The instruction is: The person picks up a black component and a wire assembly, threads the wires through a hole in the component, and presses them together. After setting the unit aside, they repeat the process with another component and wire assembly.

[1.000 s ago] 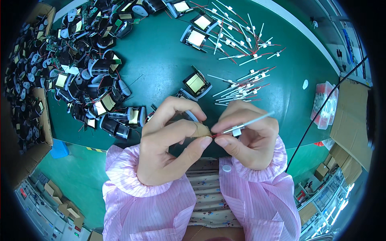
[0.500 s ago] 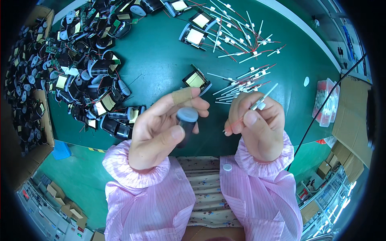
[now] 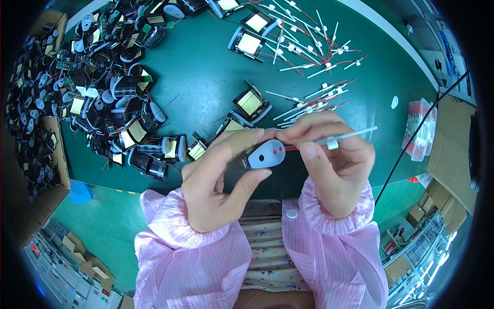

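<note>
My left hand (image 3: 213,193) is closed round a dark housing, its thumb and fingers at the sides of the teardrop-shaped grey end cap (image 3: 267,160), which faces right and has a dark round hole. Opposite it, my right hand (image 3: 342,172) grips a thin white rod (image 3: 357,133) with a small white tab and red wires. Those red wires (image 3: 291,148) stretch from the rod to the cap and meet it at a red spot; whether they pass inside cannot be made out. A tan bandage wraps one left finger.
Beyond my hands lie similar black units with yellow pads (image 3: 250,103) and bundles of wired white rods (image 3: 314,105). Many more units (image 3: 123,92) are heaped at left, beside a full cardboard box (image 3: 63,149). A clear plastic box (image 3: 418,131) of rods stands at right, with a black cable (image 3: 411,141) crossing it.
The housing has tilted so its cap faces right, toward the rod. My hands have come together, and the rod has swung from steep to nearly level, its red wires now at the cap.
</note>
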Demonstrator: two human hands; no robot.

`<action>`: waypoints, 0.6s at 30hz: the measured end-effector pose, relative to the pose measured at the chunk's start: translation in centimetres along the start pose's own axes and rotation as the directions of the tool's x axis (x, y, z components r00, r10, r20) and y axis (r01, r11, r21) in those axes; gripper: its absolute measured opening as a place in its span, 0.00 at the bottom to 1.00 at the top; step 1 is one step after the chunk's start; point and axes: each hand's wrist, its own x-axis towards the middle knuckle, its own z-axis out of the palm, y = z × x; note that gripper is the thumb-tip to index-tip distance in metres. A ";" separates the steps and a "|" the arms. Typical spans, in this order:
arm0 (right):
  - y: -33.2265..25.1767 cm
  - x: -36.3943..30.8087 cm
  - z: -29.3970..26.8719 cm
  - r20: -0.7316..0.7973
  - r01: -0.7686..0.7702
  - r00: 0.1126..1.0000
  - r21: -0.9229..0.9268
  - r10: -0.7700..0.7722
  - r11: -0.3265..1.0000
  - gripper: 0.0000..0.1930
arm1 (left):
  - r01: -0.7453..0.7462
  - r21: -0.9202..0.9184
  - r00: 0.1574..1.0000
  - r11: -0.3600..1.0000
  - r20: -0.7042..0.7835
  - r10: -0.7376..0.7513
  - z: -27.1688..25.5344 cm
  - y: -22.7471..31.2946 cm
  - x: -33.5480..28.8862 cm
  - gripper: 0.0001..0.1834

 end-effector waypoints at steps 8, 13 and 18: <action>-2.4 -0.6 0.3 0.119 0.181 0.981 -0.281 -0.153 0.942 0.04 | -0.209 0.016 0.978 0.978 0.004 0.209 0.2 0.2 -0.3 0.23; -3.2 -0.9 0.0 0.175 0.226 0.969 -0.349 -0.173 0.909 0.04 | -0.254 0.014 0.967 0.967 0.018 0.253 0.2 0.1 -0.5 0.23; -3.0 -1.1 0.3 0.165 0.253 0.965 -0.380 -0.204 0.890 0.04 | -0.279 0.054 0.960 0.959 0.015 0.278 0.4 0.1 -0.7 0.22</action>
